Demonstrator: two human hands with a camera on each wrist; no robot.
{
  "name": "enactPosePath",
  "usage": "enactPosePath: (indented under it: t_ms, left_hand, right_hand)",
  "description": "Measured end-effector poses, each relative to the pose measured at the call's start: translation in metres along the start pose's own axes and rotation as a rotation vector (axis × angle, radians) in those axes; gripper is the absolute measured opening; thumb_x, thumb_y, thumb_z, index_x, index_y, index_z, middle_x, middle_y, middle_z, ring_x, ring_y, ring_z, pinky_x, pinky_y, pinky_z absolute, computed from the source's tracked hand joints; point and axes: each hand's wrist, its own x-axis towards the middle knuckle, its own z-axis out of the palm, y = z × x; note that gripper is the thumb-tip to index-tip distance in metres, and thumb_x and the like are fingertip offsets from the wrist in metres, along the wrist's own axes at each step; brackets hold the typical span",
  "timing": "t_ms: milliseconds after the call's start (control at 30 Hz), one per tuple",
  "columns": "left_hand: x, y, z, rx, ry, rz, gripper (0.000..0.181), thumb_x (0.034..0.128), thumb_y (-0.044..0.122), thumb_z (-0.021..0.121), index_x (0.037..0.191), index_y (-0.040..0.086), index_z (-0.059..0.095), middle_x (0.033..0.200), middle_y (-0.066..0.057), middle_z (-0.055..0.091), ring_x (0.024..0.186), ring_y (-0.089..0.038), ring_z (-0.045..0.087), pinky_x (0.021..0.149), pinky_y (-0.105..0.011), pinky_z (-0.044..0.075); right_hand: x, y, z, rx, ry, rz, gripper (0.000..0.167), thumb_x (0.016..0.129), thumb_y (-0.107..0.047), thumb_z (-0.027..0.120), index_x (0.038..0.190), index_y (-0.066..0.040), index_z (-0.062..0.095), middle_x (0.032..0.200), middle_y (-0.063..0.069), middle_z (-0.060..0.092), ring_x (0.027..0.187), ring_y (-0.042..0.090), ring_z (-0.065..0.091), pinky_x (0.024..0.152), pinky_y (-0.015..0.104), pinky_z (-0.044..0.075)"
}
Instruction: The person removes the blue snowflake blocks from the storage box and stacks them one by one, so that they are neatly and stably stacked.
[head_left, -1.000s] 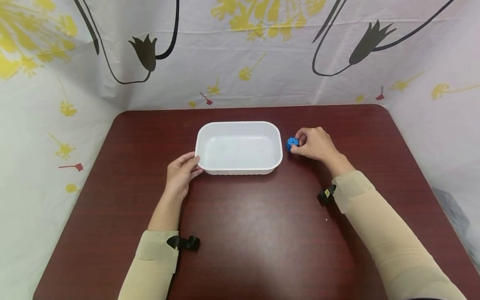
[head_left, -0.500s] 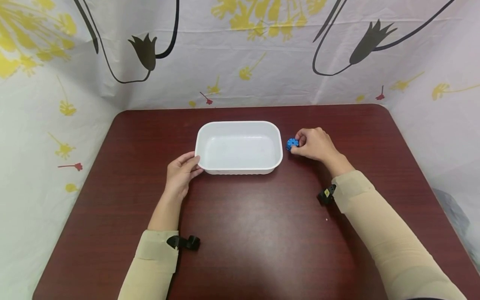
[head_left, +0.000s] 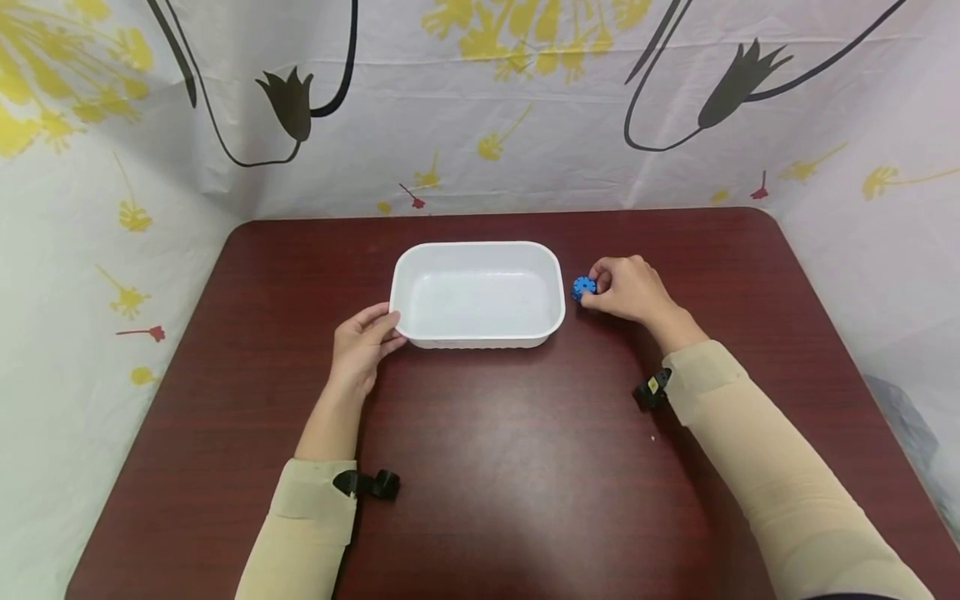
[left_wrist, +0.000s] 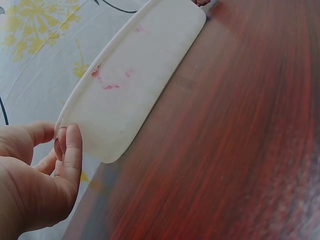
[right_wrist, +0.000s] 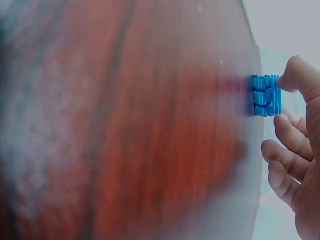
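Observation:
A white rectangular tub (head_left: 480,304) with rounded corners and bare inside stands on the table in the head view. My left hand (head_left: 357,350) grips its left front corner, thumb on the rim and fingers below it. Pinkish-red marks show on the tub's outer side (left_wrist: 127,72) in the left wrist view. Just right of the tub is a small stack of blue notched discs (head_left: 582,288). My right hand (head_left: 633,289) pinches the stack between thumb and index finger. In the right wrist view, the disc stack (right_wrist: 266,95) stands upright, its base on the tabletop.
The dark red-brown wooden table (head_left: 510,450) has rounded far corners. A white sheet (head_left: 480,167) with yellow and grey flower prints hangs behind it and along both sides. Black straps with small devices (head_left: 367,484) sit on both wrists.

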Motion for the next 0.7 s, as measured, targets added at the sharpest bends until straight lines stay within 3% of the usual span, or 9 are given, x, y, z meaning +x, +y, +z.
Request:
enactPosePath:
  t_ms: [300, 533, 600, 700]
  left_hand:
    - [0.002, -0.001, 0.002, 0.012, -0.010, -0.013, 0.039, 0.0963, 0.006, 0.069, 0.131, -0.008, 0.059, 0.089, -0.002, 0.071, 0.073, -0.011, 0.067, 0.072, -0.023, 0.063]
    - [0.004, -0.002, 0.000, 0.038, -0.007, -0.004, 0.039, 0.0961, 0.009, 0.070, 0.130, -0.007, 0.060, 0.093, -0.006, 0.071, 0.074, -0.011, 0.068, 0.073, -0.025, 0.063]
    - [0.002, -0.002, -0.003, 0.093, 0.016, 0.041, 0.038, 0.0962, 0.015, 0.071, 0.128, -0.005, 0.063, 0.095, -0.006, 0.071, 0.075, -0.011, 0.069, 0.073, -0.025, 0.063]
    - [-0.003, 0.003, -0.009, 0.294, 0.103, 0.231, 0.036, 0.0955, 0.026, 0.073, 0.120, 0.000, 0.069, 0.094, -0.005, 0.069, 0.078, -0.013, 0.068, 0.072, -0.022, 0.062]
  right_hand:
    - [-0.003, 0.001, 0.000, -0.010, 0.005, 0.001, 0.030, 0.076, -0.028, 0.081, 0.094, -0.007, 0.069, 0.075, 0.001, 0.065, 0.071, 0.019, 0.059, 0.064, 0.037, 0.048]
    - [-0.009, 0.000, -0.005, 0.009, 0.093, 0.012, 0.023, 0.085, -0.029, 0.070, 0.095, -0.008, 0.069, 0.078, 0.003, 0.068, 0.071, 0.020, 0.058, 0.065, 0.038, 0.046]
    - [-0.012, -0.003, -0.009, 0.011, 0.126, 0.023, 0.023, 0.088, -0.030, 0.068, 0.094, -0.008, 0.070, 0.079, 0.004, 0.068, 0.071, 0.021, 0.059, 0.065, 0.039, 0.046]
    - [-0.017, -0.011, -0.015, 0.022, 0.195, 0.051, 0.023, 0.091, -0.031, 0.066, 0.094, -0.008, 0.069, 0.080, 0.005, 0.069, 0.074, 0.022, 0.060, 0.066, 0.040, 0.046]
